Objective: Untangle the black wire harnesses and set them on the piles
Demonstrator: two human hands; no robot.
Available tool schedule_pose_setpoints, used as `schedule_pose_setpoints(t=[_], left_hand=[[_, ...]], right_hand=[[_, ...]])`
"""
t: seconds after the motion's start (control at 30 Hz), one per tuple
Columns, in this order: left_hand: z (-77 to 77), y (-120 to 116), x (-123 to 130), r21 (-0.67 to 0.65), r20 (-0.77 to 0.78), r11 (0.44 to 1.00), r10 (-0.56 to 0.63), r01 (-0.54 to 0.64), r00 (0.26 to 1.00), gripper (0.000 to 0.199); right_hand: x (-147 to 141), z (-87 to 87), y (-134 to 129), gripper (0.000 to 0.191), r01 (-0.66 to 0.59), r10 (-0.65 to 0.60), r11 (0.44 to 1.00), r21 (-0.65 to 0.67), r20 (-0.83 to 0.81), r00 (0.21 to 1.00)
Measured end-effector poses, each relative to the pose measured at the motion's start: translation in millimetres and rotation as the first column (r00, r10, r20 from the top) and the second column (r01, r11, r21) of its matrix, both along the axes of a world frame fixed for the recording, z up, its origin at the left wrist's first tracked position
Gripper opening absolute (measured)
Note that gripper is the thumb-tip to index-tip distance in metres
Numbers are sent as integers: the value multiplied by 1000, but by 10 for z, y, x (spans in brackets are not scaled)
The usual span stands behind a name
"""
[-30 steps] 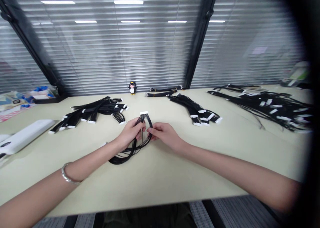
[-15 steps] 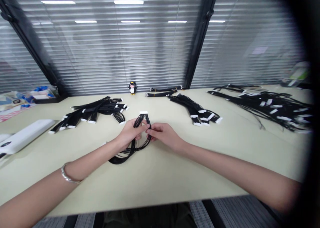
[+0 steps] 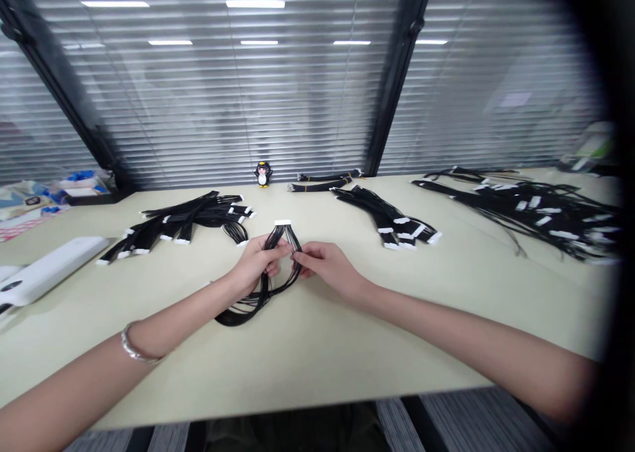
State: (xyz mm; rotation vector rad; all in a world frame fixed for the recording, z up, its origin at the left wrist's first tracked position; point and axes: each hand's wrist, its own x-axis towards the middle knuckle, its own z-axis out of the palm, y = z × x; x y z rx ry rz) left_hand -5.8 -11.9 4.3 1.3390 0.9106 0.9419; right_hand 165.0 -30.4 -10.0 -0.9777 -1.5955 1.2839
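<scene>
Between my hands is a black wire harness (image 3: 239, 316) with a white connector (image 3: 283, 222) at its upper end. Its wires split into two strands below the connector and curl in a loop over the table. My left hand (image 3: 256, 259) is closed round the left strand, thumb on top. With thumb and fingers pinched, my right hand (image 3: 322, 265) grips wires of the right strand. Part of the harness passes behind my left hand and wrist, so its other end is mostly hidden.
Black harnesses with white connectors lie in a left pile (image 3: 188, 217), a right pile (image 3: 381, 214) and a large far-right pile (image 3: 536, 207). Two tied wire bundles (image 3: 317, 186) and a penguin figure (image 3: 262, 174) stand along the back. A white device (image 3: 59, 267) lies at left.
The white connector has shifted slightly left. My thumbs have drawn a little apart, and the wires of the right strand are more spread.
</scene>
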Motion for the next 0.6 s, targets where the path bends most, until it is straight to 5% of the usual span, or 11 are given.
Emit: schedule_pose_setpoints(t=[0.4, 0.6], left_hand=[[-42, 5, 20, 65, -47, 997, 49, -46, 998, 16], [32, -18, 34, 118, 57, 991, 53, -59, 997, 19]], right_hand=[[3, 15, -7, 28, 10, -10, 1000, -16, 5, 1000], [18, -10, 18, 34, -13, 13, 1000, 2, 58, 998]])
